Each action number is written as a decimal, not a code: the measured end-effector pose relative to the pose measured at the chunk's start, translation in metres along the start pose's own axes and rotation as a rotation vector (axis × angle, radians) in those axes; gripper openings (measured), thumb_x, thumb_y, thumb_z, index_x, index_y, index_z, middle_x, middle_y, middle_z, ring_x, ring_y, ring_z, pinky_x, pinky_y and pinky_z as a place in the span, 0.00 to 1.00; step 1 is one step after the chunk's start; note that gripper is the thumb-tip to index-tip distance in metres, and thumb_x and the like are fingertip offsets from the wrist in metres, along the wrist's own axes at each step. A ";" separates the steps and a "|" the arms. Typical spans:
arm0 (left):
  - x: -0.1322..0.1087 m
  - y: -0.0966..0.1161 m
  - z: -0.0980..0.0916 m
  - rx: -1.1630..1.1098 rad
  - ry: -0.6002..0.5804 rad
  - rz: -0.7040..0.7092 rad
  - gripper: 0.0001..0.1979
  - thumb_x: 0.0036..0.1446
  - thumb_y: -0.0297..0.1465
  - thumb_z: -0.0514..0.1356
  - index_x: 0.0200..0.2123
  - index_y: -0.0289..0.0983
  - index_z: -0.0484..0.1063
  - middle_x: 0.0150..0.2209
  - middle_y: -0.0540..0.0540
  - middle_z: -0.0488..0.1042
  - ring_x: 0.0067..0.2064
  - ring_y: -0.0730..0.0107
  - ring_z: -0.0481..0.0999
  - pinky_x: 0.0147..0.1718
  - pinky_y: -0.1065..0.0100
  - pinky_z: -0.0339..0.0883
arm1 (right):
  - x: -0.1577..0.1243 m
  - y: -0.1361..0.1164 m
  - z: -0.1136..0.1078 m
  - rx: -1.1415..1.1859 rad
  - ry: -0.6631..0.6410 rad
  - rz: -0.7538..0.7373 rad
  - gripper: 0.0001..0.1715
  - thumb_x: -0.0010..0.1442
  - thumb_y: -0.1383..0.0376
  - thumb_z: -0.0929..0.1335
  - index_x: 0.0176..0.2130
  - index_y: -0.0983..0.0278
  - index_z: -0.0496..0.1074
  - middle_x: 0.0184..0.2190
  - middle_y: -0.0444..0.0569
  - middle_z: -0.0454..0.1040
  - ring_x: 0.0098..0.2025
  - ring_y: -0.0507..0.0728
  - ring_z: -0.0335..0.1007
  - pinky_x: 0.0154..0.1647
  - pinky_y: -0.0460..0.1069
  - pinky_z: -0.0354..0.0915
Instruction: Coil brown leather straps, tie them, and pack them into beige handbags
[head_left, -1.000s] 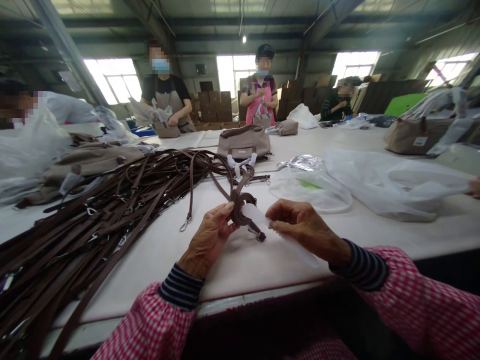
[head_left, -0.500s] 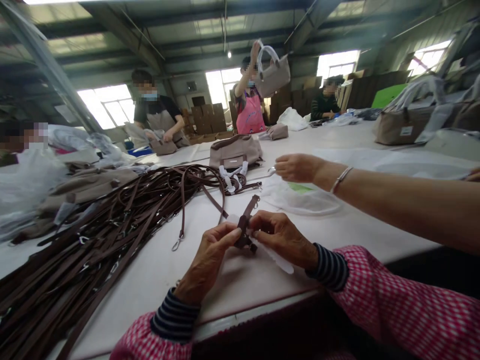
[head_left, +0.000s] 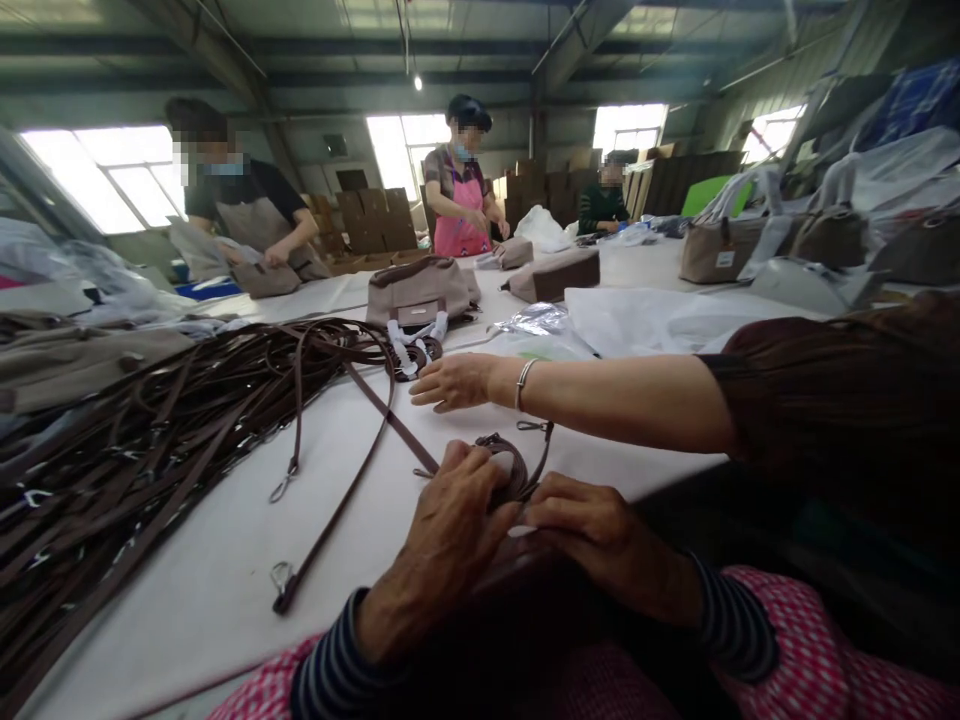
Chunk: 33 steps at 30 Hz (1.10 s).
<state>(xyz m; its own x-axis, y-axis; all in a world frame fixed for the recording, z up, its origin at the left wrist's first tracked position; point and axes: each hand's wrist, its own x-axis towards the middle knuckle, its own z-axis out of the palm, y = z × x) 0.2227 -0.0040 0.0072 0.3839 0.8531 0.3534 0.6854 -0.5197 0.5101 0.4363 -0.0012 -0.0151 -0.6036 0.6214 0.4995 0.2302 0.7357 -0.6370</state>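
A dark brown bag strap (head_left: 517, 462), wound into a flat coil with a metal clip on its loose end, is between my hands near the table's front edge. My left hand (head_left: 450, 530) has its fingers closed over the near left side of the coil. Against the coil's near right edge, my right hand (head_left: 592, 525) is closed with its fingertips bent in; the strap part under them is mostly hidden. Just beyond, a co-worker's hand (head_left: 457, 382) with a bracelet reaches across from the right, close to another coiled strap wrapped in white (head_left: 412, 350).
A large heap of brown straps (head_left: 172, 430) covers the table's left side. One loose strap (head_left: 337, 525) with a clip lies nearer. Beige handbags (head_left: 412, 290) stand further back, and plastic bags (head_left: 637, 315) lie at right. Co-workers (head_left: 457, 190) stand across the table.
The view has shifted to the right. My hands have gone from a short folded strap piece and white strip to a coiled strap. The co-worker's arm reaches further left. The raised handbag is down.
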 end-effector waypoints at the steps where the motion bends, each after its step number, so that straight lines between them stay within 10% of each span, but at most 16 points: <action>1: -0.001 0.001 0.008 0.062 -0.016 0.033 0.06 0.64 0.29 0.62 0.33 0.39 0.70 0.38 0.43 0.73 0.44 0.54 0.67 0.42 0.55 0.63 | -0.003 0.003 0.002 -0.004 0.035 0.008 0.09 0.71 0.70 0.66 0.38 0.62 0.75 0.38 0.49 0.75 0.41 0.55 0.73 0.43 0.48 0.68; 18: -0.008 -0.005 0.020 0.055 0.075 -0.019 0.06 0.61 0.26 0.65 0.40 0.40 0.71 0.38 0.47 0.76 0.43 0.56 0.68 0.42 0.57 0.65 | 0.031 0.002 0.007 0.263 0.127 0.460 0.12 0.65 0.59 0.70 0.33 0.63 0.73 0.23 0.40 0.71 0.24 0.50 0.66 0.26 0.45 0.60; 28: -0.006 -0.004 0.028 -0.149 0.222 -0.194 0.32 0.57 0.28 0.69 0.62 0.42 0.60 0.43 0.46 0.72 0.43 0.59 0.72 0.42 0.61 0.67 | 0.041 -0.004 0.019 0.593 0.306 0.642 0.15 0.57 0.58 0.74 0.34 0.63 0.68 0.21 0.40 0.73 0.22 0.50 0.68 0.24 0.44 0.65; 33: 0.001 -0.003 0.015 -0.168 0.103 -0.234 0.09 0.62 0.30 0.63 0.46 0.41 0.72 0.40 0.46 0.73 0.42 0.59 0.70 0.42 0.61 0.63 | 0.044 -0.003 0.022 0.584 0.338 0.648 0.16 0.58 0.56 0.73 0.34 0.63 0.67 0.22 0.41 0.73 0.23 0.49 0.68 0.25 0.44 0.67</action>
<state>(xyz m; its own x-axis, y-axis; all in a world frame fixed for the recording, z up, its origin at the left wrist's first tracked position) 0.2302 -0.0007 -0.0063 0.1571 0.9458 0.2844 0.6322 -0.3175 0.7068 0.3923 0.0186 -0.0041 -0.2167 0.9758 0.0292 -0.0313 0.0230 -0.9992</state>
